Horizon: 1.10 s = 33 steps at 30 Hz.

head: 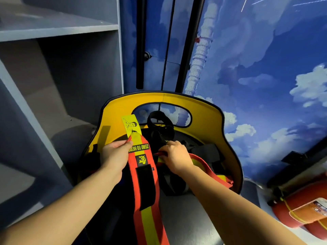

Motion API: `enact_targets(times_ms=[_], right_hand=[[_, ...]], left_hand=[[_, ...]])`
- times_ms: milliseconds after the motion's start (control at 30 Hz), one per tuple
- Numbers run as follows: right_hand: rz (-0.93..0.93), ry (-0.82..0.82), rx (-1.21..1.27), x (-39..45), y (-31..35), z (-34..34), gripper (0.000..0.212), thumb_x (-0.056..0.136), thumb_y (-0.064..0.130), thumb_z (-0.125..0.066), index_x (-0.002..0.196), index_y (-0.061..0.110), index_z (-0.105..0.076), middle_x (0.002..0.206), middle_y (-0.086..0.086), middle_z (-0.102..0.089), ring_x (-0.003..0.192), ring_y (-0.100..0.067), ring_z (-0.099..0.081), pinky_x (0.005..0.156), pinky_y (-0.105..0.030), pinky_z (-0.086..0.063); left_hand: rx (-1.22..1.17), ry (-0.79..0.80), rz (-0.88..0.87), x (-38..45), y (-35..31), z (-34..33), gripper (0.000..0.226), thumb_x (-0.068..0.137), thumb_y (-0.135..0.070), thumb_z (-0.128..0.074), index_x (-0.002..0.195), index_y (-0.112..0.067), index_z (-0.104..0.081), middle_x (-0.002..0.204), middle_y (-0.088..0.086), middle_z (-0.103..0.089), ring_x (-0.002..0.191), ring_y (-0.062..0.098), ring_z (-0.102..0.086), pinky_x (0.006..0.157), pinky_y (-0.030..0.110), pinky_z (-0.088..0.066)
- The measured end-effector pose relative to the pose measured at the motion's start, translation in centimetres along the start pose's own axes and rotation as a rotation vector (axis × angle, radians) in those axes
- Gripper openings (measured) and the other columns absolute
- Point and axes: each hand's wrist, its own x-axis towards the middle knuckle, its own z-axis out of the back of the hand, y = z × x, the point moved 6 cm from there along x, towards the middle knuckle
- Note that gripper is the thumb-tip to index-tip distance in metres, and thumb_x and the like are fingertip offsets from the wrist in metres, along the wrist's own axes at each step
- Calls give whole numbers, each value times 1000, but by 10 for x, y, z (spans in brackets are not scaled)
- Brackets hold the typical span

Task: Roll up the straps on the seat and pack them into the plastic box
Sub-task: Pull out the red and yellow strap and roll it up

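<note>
A yellow seat (pixel 208 110) with a dark rim and a black inside stands in front of me. A long red strap with a yellow middle stripe (pixel 148 200) runs from the seat toward me; it has a black patch and a yellow tag end. My left hand (pixel 115 154) pinches this strap near its top, by the lettering. My right hand (pixel 174 156) grips a second red and yellow strap (pixel 203 165) that lies across the seat to the right. Black and grey straps (pixel 159 131) lie heaped in the seat. No plastic box is in view.
Grey shelving (pixel 58 29) rises at the left. A wall with painted blue sky and clouds (pixel 265 68) stands behind the seat, with black vertical bars (pixel 140 43). A red fire extinguisher (pixel 300 214) lies on the floor at the lower right.
</note>
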Motion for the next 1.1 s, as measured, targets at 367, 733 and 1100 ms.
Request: enact_targets(times_ms=[367, 733, 1100], right_hand=[[-78, -218, 1, -19, -28, 65, 18, 90, 25, -64, 104, 28, -76, 102, 2, -68, 96, -27, -58, 75, -37, -48], [-221, -242, -5, -44, -52, 89, 20, 94, 27, -64, 109, 31, -77, 99, 3, -68, 95, -26, -53, 69, -32, -38], [-314, -276, 500, -45, -58, 106, 19, 92, 17, -71, 110, 15, -76, 98, 3, -69, 80, -10, -60, 66, -15, -39]], left_hand=[[-37, 108, -57, -17, -24, -17, 9, 89, -17, -75, 98, -19, -76, 89, 1, -78, 80, 18, -74, 69, 27, -55], [-65, 53, -164, -40, -48, -22, 13, 95, -16, -68, 107, -16, -74, 87, -7, -72, 72, 4, -67, 50, 12, -49], [84, 50, -113, -33, -32, -24, 16, 96, -17, -67, 111, -13, -71, 100, 3, -72, 88, 16, -68, 63, 25, -53]])
